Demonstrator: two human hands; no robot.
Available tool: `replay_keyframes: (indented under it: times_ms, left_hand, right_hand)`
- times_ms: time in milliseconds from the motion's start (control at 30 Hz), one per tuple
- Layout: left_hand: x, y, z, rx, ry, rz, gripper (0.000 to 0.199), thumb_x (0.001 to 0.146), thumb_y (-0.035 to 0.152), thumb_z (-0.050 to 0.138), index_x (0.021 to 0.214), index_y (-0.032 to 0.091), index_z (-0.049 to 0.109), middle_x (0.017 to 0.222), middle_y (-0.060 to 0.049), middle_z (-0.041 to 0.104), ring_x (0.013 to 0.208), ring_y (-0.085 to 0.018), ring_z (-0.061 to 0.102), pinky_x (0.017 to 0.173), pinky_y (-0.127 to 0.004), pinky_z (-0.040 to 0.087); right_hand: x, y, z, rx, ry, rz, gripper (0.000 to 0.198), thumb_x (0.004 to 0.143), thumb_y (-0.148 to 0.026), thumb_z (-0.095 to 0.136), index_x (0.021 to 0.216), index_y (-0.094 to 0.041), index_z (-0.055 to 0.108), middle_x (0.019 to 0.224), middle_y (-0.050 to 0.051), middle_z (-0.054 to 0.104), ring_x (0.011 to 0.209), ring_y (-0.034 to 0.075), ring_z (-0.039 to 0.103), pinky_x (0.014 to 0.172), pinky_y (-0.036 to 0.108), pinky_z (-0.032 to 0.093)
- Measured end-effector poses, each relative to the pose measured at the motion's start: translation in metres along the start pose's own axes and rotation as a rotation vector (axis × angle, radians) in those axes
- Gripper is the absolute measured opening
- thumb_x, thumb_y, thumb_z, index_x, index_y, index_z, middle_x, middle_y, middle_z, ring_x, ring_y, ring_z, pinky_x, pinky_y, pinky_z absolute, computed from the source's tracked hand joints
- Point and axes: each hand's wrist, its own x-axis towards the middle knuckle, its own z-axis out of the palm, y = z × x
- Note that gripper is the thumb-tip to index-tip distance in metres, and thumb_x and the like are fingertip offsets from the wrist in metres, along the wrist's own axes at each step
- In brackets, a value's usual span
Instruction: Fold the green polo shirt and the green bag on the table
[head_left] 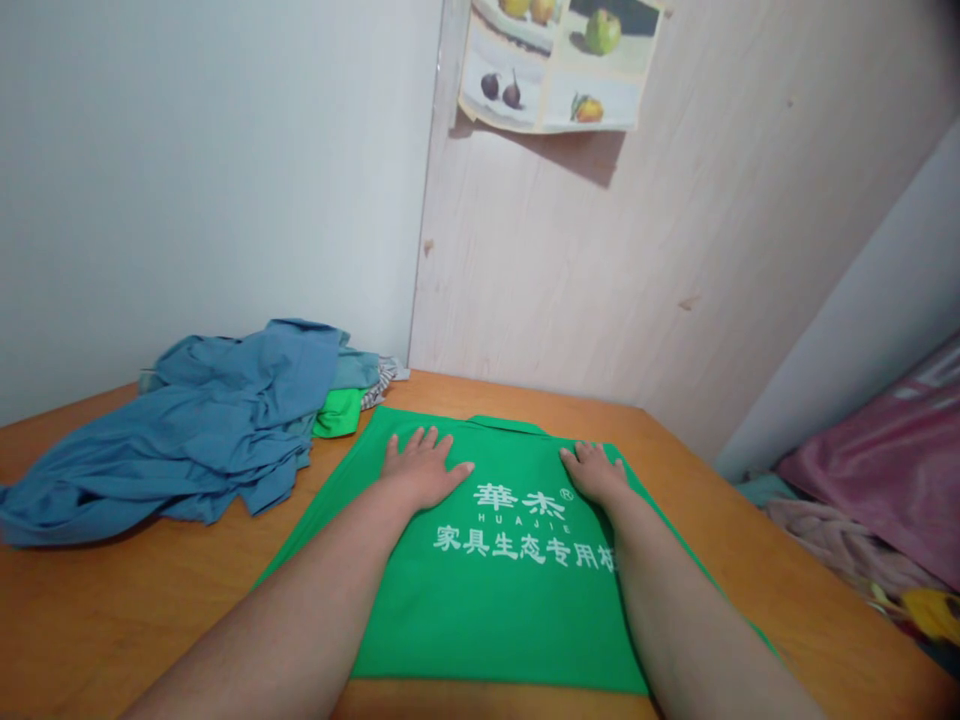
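A green shirt point(495, 620) with white printed lettering lies flat on the orange-brown table, its collar edge at the far side. My left hand point(421, 470) rests palm down on the upper left of the shirt, fingers spread. On the upper right, my right hand point(598, 472) also lies flat against the cloth, its fingers apart. Neither hand grips the fabric. My forearms cover parts of the shirt's left and right sides.
Crumpled blue clothes point(225, 420) lie in a heap at the table's left, with a bright green cloth point(339, 412) beside them. Fruit pictures point(559, 65) hang on the back wall. Pink fabric point(885, 450) and other cloths lie beyond the table's right edge point(787, 560).
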Motion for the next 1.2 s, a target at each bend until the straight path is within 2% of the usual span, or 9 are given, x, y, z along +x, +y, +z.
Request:
replay_keyframes:
  times_ms: [133,200,333,467,633,867,1000,1200]
  left_hand:
    - [-0.001,0.000,0.000,0.000,0.002,-0.006,0.092,0.082,0.084,0.014,0.153,0.028,0.031,0.162,-0.006,0.017,0.149,-0.032,0.011,0.115,-0.064,0.006]
    - [-0.001,0.001,0.000,-0.001,-0.004,-0.004,0.092,0.083,0.083,0.014,0.154,0.027,0.030,0.162,-0.007,0.016,0.149,-0.032,0.011,0.115,-0.065,0.006]
    - [-0.001,0.000,0.001,-0.005,0.001,0.004,0.092,0.083,0.083,0.014,0.154,0.027,0.031,0.162,-0.007,0.017,0.149,-0.032,0.010,0.114,-0.065,0.006]
    - [0.000,-0.001,0.001,-0.009,0.007,0.001,0.092,0.083,0.084,0.014,0.154,0.027,0.031,0.162,-0.007,0.017,0.149,-0.033,0.009,0.115,-0.063,0.006]
    - [-0.003,-0.002,-0.005,-0.004,-0.003,-0.057,0.092,0.084,0.081,0.017,0.154,0.023,0.030,0.162,-0.010,0.018,0.150,-0.032,0.009,0.117,-0.059,0.007]
    - [-0.003,-0.008,-0.009,-0.008,-0.009,-0.159,0.093,0.085,0.079,0.016,0.155,0.019,0.026,0.163,-0.011,0.013,0.150,-0.034,0.006,0.114,-0.066,0.007]
    - [-0.001,-0.011,-0.009,0.003,0.004,-0.189,0.095,0.083,0.080,0.016,0.155,0.020,0.026,0.163,-0.011,0.013,0.149,-0.035,0.005,0.113,-0.069,0.004]
    - [0.000,-0.017,-0.012,0.020,0.057,-0.313,0.095,0.082,0.082,0.019,0.154,0.020,0.031,0.163,-0.011,0.014,0.148,-0.041,0.004,0.112,-0.070,0.002]
  right_hand:
    - [0.001,0.009,-0.006,0.010,0.053,0.094,0.069,0.098,-0.055,0.016,0.142,-0.013,0.048,0.154,0.016,0.038,0.143,0.034,0.029,0.113,0.058,0.021]
    - [0.000,0.008,-0.007,0.014,0.076,0.096,0.069,0.098,-0.053,0.015,0.140,-0.010,0.049,0.150,0.019,0.042,0.141,0.035,0.032,0.112,0.055,0.025]
    - [-0.004,-0.005,-0.006,0.019,0.085,-0.044,0.064,0.099,-0.051,0.018,0.145,-0.015,0.044,0.155,0.012,0.037,0.145,0.027,0.026,0.115,0.044,0.024]
    - [-0.006,-0.013,0.000,-0.023,0.006,-0.148,0.066,0.099,-0.052,0.019,0.151,-0.014,0.035,0.159,0.011,0.029,0.148,0.027,0.018,0.118,0.048,0.016]
    - [0.000,-0.008,0.006,-0.048,-0.032,-0.136,0.069,0.099,-0.055,0.019,0.152,-0.014,0.033,0.160,0.011,0.025,0.148,0.028,0.018,0.117,0.051,0.017]
    - [0.009,-0.002,0.015,-0.048,-0.021,-0.145,0.072,0.098,-0.058,0.017,0.153,-0.014,0.030,0.160,0.011,0.026,0.148,0.028,0.017,0.117,0.053,0.016]
    - [0.008,-0.002,0.015,-0.047,-0.016,-0.149,0.072,0.098,-0.057,0.018,0.153,-0.013,0.030,0.160,0.011,0.026,0.148,0.029,0.018,0.117,0.053,0.017]
    - [0.005,-0.004,0.012,-0.056,-0.006,-0.160,0.070,0.098,-0.056,0.021,0.151,-0.013,0.035,0.159,0.011,0.028,0.148,0.029,0.020,0.117,0.052,0.019]
